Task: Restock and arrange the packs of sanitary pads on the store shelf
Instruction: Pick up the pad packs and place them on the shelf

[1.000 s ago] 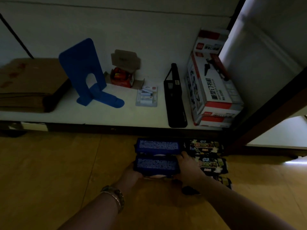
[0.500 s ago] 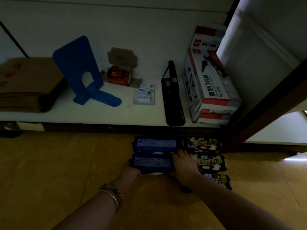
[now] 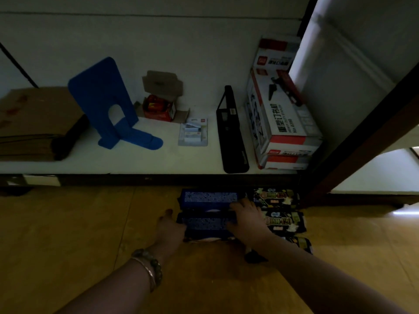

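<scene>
On the lower wooden shelf (image 3: 68, 234), two dark blue packs of pads lie one behind the other. The far blue pack (image 3: 209, 197) sits just under the white shelf's front edge. My left hand (image 3: 170, 227) holds the left end of the near blue pack (image 3: 204, 224), thumb raised. My right hand (image 3: 247, 219) grips its right end, fingers spread over the top and reaching the far pack. To the right, three black packs with yellow print (image 3: 282, 219) lie in a column, the nearest partly hidden by my right forearm.
The white shelf (image 3: 136, 159) above holds a blue bookend (image 3: 106, 103), a small red box (image 3: 158, 107), a blister card (image 3: 193, 132), a black case (image 3: 231, 132), stacked stapler boxes (image 3: 283, 114) and brown cardboard (image 3: 34, 121). A dark upright post (image 3: 362, 137) stands at the right.
My right hand has slid a little leftward over the near blue pack's right end. The pack sits close against the far one, about where it was.
</scene>
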Demonstrator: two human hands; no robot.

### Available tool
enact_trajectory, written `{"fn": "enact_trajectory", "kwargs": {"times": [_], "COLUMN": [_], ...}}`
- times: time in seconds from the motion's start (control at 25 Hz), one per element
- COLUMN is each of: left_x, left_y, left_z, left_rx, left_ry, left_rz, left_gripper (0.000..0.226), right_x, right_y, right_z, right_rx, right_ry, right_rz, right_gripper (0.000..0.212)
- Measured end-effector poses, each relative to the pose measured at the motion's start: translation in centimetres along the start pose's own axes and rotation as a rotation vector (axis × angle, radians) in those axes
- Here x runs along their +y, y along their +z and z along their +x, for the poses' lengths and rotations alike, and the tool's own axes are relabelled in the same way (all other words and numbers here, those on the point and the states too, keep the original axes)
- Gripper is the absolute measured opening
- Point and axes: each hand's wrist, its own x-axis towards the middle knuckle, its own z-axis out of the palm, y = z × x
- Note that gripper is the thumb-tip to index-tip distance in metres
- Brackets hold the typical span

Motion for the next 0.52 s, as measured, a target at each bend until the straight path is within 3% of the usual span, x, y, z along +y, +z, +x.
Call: {"fn": "enact_trajectory", "kwargs": {"times": [0.16, 0.36, 0.52], "left_x": [3.0, 8.2, 12.5], "left_y": [-2.0, -7.2, -13.6], "left_z": [-3.2, -10.7, -17.1], "left_rx": [-0.013, -0.088, -0.059], "left_ry": [0.064, 0.167, 0.162], "left_rz": [0.02, -0.059, -0.067], "left_gripper": [0.061, 0.041, 0.029], "right_x": [-1.7, -5.6, -10.5], "right_y": [-3.5, -11.2, -19.6], "right_z": [-2.9, -7.9, -12.7], "right_rx": [0.071, 0.179, 0.179], "right_ry": [0.062, 0.165, 0.18], "right_rz": [0.391, 0.723, 0.969], "right_gripper": [0.037, 0.016, 0.019]}}
